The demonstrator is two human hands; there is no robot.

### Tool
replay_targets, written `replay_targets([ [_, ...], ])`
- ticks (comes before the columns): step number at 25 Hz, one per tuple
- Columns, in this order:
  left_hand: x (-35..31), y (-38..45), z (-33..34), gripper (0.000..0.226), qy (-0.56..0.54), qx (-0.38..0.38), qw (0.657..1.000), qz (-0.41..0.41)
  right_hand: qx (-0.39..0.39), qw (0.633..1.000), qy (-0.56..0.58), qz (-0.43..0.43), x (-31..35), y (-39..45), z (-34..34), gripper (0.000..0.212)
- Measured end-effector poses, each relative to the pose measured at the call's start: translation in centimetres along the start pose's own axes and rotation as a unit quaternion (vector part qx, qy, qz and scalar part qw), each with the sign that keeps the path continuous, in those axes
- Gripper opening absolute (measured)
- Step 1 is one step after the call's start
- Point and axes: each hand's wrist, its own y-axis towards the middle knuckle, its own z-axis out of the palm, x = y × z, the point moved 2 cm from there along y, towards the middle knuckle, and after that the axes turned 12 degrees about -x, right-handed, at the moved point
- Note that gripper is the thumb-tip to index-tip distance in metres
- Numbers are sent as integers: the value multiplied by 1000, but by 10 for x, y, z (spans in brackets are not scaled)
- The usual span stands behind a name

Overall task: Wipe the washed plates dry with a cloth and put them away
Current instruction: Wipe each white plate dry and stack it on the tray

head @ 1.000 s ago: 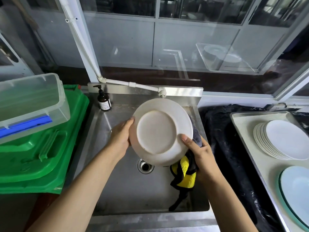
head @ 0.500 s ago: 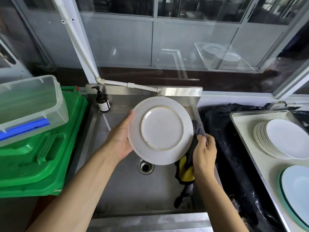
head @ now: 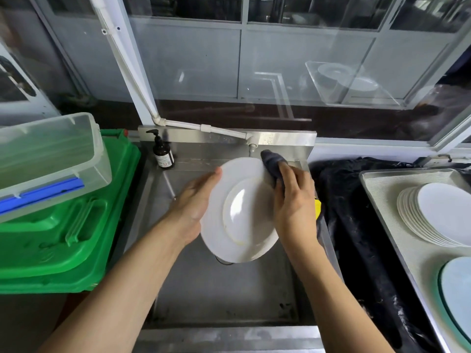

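plate [head: 239,215]: white, faint brownish ring along the foot rim. cloth [head: 274,165]: dark grey-blue up top, yellow patch showing low by the wrist (same cloth, I think, can't be sure). sink [head: 224,296]: bare grey steel, dull streaks. soap bottle [head: 163,155]: dark brown, black pump, white label. bin [head: 63,225]: bright green. tub [head: 48,154] on it: clear plastic, blue clip strip. pipe [head: 204,127]: white. plate stack [head: 438,212] on the right: white. tray [head: 382,194] under it: pale grey-cream. big plate [head: 458,296] at bottom right: pale blue, teal edge. sheet [head: 356,225] between sink and tray: black, whitish specks.
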Motion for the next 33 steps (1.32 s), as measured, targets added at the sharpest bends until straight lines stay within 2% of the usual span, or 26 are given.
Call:
replay_targets([
  [3, 10, -4, 8, 19, 1, -23, 1000, 11, 59, 993, 17, -103, 24, -13, 9, 40],
  [4, 13, -4, 9, 16, -9, -32, 999, 4, 65, 993, 21, -96, 27, -13, 11, 40],
  [6, 14, -2, 10, 13, -14, -43, 999, -8, 63, 997, 36, 3, 24, -2, 13, 39],
  [8, 10, -3, 14, 22, -9, -42, 999, -14, 86, 993, 48, 61, 29, 5, 16, 41],
  [11, 6, -3, 27, 25, -40, -62, 996, -55, 93, 993, 65, 11, 61, -11, 17, 44],
  [18, 13, -5, 28, 31, -146, -46, 973, -175, 114, 990, 68, 38, 70, -41, 14, 51],
  [24, 13, -3, 22, 48, -170, -61, 965, -191, 86, 992, 74, -59, 56, -87, 6, 42],
  [27, 14, 0, 19, 36, -163, -114, 964, -175, 71, 988, 69, -116, 40, -104, 2, 46],
  [29, 17, 0, 18, 33, -152, -121, 966, -170, 54, 986, 72, -137, 26, -109, 0, 45],
  [31, 17, 1, 17, 36, -152, -98, 971, -158, 33, 987, 75, -139, 12, -113, -4, 43],
  [33, 13, 6, 11, 42, -168, -78, 975, -127, 1, 993, 94, -68, 0, -112, -8, 37],
])
